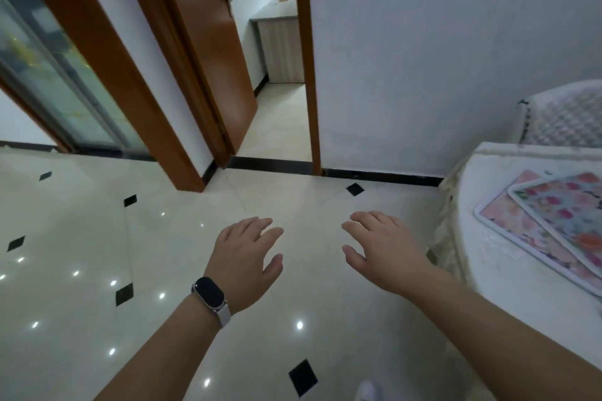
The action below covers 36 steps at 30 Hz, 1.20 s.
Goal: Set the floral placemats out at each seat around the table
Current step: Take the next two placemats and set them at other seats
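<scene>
Two floral placemats lie overlapped at the right edge of the view on the table point(488, 270), which wears a white cloth. The lower placemat point(508, 221) is pink with a white border; the upper placemat point(566, 208) has red and pink flowers on pale blue. My left hand point(246, 257), with a dark watch on its wrist, hovers over the floor with fingers relaxed and holds nothing. My right hand point(381, 251) hovers beside it, fingers spread and empty, a short way left of the table's edge.
A chair with a quilted white cover point(566, 117) stands behind the table against the wall. An open wooden door point(208, 52) leads to another room ahead. A glass sliding door point(49, 75) is at the left. Glossy tiled floor point(97, 270) spreads below my hands.
</scene>
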Tool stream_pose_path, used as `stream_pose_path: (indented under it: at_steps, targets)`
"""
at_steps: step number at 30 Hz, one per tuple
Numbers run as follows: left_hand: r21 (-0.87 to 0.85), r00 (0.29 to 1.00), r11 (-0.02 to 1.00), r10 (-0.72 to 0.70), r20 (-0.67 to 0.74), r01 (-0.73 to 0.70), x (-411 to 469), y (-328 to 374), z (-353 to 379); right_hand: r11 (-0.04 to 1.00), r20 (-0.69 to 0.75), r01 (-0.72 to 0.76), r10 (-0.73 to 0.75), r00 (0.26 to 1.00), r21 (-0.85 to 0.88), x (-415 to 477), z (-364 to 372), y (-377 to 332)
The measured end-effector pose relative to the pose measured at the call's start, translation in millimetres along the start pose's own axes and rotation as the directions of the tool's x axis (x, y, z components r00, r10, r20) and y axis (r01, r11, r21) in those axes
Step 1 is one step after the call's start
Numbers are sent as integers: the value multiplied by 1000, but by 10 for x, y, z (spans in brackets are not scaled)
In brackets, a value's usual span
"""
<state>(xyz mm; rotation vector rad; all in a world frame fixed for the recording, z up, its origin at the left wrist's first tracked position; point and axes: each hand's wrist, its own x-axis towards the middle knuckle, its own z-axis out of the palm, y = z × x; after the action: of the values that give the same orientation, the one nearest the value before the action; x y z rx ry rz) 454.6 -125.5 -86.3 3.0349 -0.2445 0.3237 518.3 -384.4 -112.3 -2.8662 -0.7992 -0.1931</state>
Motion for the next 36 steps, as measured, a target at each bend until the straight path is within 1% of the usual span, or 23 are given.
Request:
stream_pose_path:
  at_steps: [4,10,12,17,20,23,26,28,31,36]
  targets:
    - [-29,999,998,47,-24,-48,814,213,35,996,-49,-89,89,995,4,318,-181,594]
    - [-94,977,972,212,-30,-214,1710,466,332,979,-128,-200,203,971,40,499,-256,1151]
    - [-111,968,962,250,-19,-251,2012,514,465,966,-111,-254,257,960,44,564,-188,1350]
    - [-162,929,918,369,9,-363,2777,564,857,915,-35,-403,402,915,-13,772,34,1759]
    - [-227,895,872,447,4,-434,3283,539,1099,861,0,-506,507,862,-45,1018,99,1941]
    - [-281,844,809,536,-7,-516,3855,537,1286,800,24,-596,598,801,-65,1350,68,2088]
    - [-333,791,740,610,-35,-585,4384,587,1402,743,-6,-662,665,747,-101,1627,-42,2204]
    - [-341,746,688,663,-66,-641,4651,643,1453,689,-44,-717,717,696,-107,1735,-131,2249]
    - [-357,669,606,739,-80,-711,4966,775,1527,612,-65,-784,783,619,-99,1740,-182,2286]
    - [-388,565,489,818,-106,-781,5287,1098,1667,476,-36,-874,876,481,-98,1571,-123,2365]
